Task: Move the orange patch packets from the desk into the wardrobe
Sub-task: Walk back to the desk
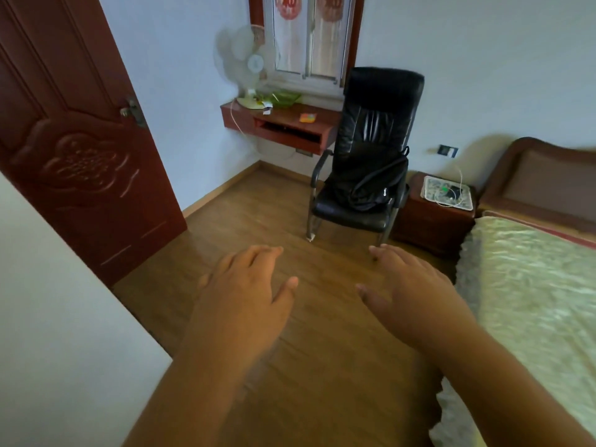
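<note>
Orange patch packets [308, 117] lie in a small stack on the red wall-mounted desk [290, 125] under the window, far across the room. My left hand [245, 291] and my right hand [412, 291] hover palm down over the wooden floor, well short of the desk. Both hands have straight, relaxed fingers and hold nothing. No wardrobe shows in this view.
A black chair [367, 156] with a black bag on its seat stands right of the desk. A bedside table [432, 221] and a bed [532, 301] fill the right side. A dark red door [71, 124] stands at left. A white fan [248, 66] sits on the desk.
</note>
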